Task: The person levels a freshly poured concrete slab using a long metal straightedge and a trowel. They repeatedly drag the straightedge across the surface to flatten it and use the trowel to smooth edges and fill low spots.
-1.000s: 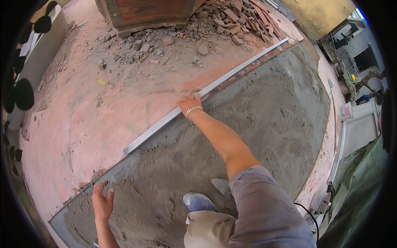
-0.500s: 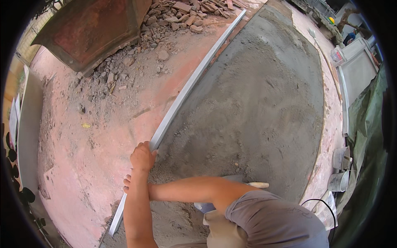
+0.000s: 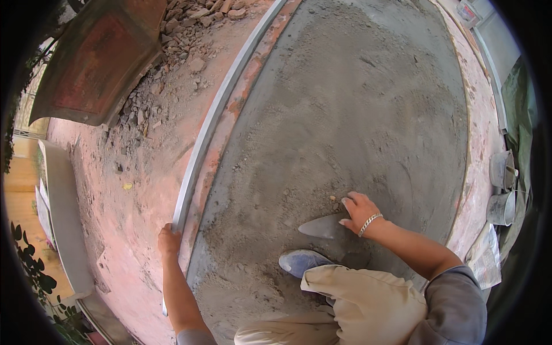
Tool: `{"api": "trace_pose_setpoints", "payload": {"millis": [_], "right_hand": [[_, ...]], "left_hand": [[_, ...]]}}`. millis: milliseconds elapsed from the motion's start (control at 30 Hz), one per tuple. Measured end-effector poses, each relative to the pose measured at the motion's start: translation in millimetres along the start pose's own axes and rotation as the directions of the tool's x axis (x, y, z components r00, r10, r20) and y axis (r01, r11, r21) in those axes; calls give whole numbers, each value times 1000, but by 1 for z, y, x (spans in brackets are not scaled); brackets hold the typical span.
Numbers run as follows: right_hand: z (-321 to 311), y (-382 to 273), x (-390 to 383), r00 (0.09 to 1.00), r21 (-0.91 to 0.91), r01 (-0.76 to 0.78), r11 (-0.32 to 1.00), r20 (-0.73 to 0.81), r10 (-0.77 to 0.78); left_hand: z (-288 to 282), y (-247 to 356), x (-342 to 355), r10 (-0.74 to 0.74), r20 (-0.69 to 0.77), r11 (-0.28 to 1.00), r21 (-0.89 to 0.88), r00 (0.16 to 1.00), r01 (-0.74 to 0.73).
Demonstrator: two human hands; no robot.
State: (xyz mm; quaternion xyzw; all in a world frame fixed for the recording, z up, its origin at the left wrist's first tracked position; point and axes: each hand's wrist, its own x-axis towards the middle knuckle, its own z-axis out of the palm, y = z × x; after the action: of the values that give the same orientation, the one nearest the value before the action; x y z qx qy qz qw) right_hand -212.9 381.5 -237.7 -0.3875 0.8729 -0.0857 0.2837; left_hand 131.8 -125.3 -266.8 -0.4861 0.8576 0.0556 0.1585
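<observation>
My left hand (image 3: 169, 241) grips the long silver straight bar (image 3: 208, 132), which lies along the pink floor just left of the wet grey mortar bed (image 3: 351, 121). My right hand (image 3: 359, 214), a chain bracelet at its wrist, hovers with fingers apart over the pointed steel trowel blade (image 3: 317, 227) on the mortar. The trowel's handle is hidden. A blue shoe (image 3: 300, 261) of mine rests on the mortar below the blade.
Broken rubble (image 3: 187, 43) lies beside a large reddish planter (image 3: 92, 69) at upper left. A low pale wall (image 3: 60, 213) and plants (image 3: 37, 270) edge the left. On the right are two buckets (image 3: 500, 208), a green tarp (image 3: 514, 100) and a pink floor strip (image 3: 477, 144).
The bar has shifted left, exposing a pink strip beside the mortar. My right hand has left the bar and moved right over the trowel; my left hand holds the bar. The view has swung.
</observation>
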Motion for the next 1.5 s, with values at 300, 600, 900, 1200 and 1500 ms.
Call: {"api": "trace_pose_setpoints", "payload": {"millis": [300, 600, 900, 1200, 1500], "right_hand": [[45, 34, -62, 990, -105, -104, 989, 83, 113], [53, 48, -57, 989, -67, -114, 991, 86, 119], [51, 51, -59, 990, -27, -110, 994, 84, 112], [52, 53, -59, 987, -41, -113, 993, 106, 117], [52, 53, -59, 985, -47, -115, 992, 126, 121]], "left_hand": [[-6, 92, 48, 89, -161, 995, -28, 983, -95], [7, 42, 1, 12, -128, 992, 125, 992, 4], [40, -97, -102, -324, -34, 915, 241, 946, 322], [37, -12, -37, 22, -238, 999, 38, 971, -13], [3, 92, 10, -13, -191, 995, 96, 981, 32]]}}
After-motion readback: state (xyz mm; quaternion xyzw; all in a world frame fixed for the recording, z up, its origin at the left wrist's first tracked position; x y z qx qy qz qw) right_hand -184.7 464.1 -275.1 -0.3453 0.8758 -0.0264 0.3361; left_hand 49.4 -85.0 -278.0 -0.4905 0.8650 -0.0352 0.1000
